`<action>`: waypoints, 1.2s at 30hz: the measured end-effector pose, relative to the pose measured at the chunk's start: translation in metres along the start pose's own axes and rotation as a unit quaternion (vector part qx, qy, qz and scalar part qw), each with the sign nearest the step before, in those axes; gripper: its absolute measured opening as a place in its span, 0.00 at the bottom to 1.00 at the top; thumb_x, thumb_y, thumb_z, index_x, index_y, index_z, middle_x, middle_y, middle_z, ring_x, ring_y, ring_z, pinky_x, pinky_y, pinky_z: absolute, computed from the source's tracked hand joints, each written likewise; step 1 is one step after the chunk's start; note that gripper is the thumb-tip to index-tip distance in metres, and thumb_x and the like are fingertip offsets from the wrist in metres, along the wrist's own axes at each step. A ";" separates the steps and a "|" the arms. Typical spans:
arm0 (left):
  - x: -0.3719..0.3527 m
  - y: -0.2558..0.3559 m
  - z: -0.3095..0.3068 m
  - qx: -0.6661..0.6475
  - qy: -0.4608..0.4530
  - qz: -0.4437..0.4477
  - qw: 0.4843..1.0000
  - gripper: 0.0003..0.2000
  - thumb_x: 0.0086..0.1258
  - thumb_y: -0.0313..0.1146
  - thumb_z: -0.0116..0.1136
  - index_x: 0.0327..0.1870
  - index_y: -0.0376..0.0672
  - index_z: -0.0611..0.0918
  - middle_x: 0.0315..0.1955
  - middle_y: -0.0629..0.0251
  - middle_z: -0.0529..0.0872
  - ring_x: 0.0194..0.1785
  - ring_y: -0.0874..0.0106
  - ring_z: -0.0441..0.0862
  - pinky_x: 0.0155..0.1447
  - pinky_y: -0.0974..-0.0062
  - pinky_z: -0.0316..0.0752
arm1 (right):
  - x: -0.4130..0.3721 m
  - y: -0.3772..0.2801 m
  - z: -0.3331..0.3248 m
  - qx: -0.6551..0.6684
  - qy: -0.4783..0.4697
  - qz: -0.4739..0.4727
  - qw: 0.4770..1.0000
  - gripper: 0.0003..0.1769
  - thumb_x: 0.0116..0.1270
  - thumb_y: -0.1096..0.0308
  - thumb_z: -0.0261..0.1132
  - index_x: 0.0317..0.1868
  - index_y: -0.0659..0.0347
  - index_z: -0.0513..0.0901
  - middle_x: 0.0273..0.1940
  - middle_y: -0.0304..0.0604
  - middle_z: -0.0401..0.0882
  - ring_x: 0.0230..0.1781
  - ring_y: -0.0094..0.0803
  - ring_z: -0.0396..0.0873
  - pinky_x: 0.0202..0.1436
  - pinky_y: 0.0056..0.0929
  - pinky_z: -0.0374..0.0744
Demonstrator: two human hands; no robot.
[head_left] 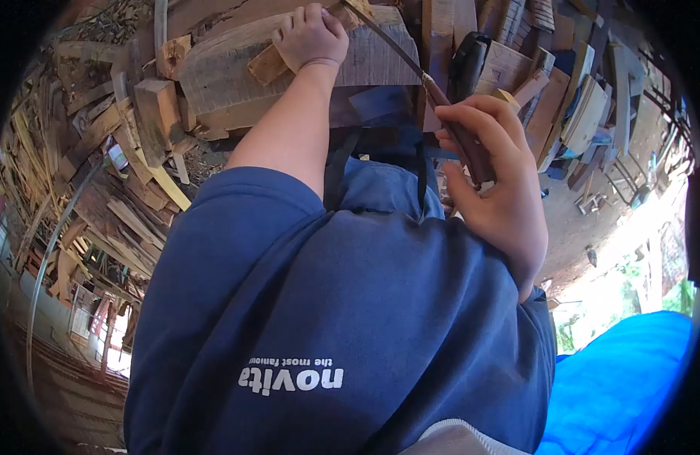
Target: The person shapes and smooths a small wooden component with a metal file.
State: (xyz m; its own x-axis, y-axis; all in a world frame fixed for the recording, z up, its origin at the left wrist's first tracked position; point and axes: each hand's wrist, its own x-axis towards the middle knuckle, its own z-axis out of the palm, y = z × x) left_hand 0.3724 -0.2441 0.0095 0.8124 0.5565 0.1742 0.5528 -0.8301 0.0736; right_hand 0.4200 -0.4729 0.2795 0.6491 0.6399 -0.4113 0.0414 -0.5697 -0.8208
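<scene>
My left hand (312, 38) is wrapped over a short piece of wood (268, 67), pressing it against a thick grey timber block (236, 76). The end of that light wood shows again to the right of the hand, close to the blade. In my right hand (509, 174) is the long brown handle of a knife (465, 140), its fingers curled round the grip. The thin dark blade slants up and left across the block, and its tip runs out at the top edge of the view.
Offcuts and boards (539, 83) are heaped to the right of the block, beside a black object (469, 61). More scrap wood (122, 220) piles up on the left. A bright blue sheet (630, 379) lies at the lower right.
</scene>
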 end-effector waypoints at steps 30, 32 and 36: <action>0.000 0.004 -0.013 -0.050 -0.029 -0.007 0.998 0.12 0.71 0.40 0.48 0.43 0.46 0.81 0.45 0.63 0.84 0.51 0.60 0.77 0.58 0.56 0.68 | 0.114 0.030 0.098 0.316 0.271 -0.448 0.792 0.24 0.74 0.67 0.53 0.18 0.67 0.68 0.17 0.44 0.67 0.15 0.35 0.69 0.20 0.29 0.67; 0.002 0.007 -0.020 -0.056 -0.056 -0.017 0.997 0.12 0.71 0.41 0.48 0.44 0.46 0.81 0.45 0.63 0.84 0.52 0.60 0.77 0.58 0.56 0.68 | 0.127 0.048 0.107 0.286 0.282 -0.439 0.804 0.22 0.73 0.70 0.53 0.18 0.67 0.68 0.16 0.44 0.67 0.15 0.36 0.68 0.20 0.30 0.67; 0.000 0.001 -0.012 -0.044 -0.043 0.004 0.998 0.12 0.70 0.41 0.48 0.43 0.46 0.81 0.44 0.63 0.84 0.51 0.61 0.77 0.58 0.56 0.67 | 0.115 0.030 0.098 0.331 0.290 -0.420 0.794 0.20 0.70 0.72 0.53 0.18 0.68 0.69 0.16 0.45 0.67 0.15 0.37 0.68 0.20 0.31 0.67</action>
State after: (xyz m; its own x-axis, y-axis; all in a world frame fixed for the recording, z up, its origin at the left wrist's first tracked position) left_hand 0.3708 -0.2455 0.0216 0.8316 0.5479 0.0911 0.5309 -0.8323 0.1594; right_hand 0.4213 -0.3659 0.1694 0.8523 0.1969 0.4846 0.3605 0.4502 -0.8169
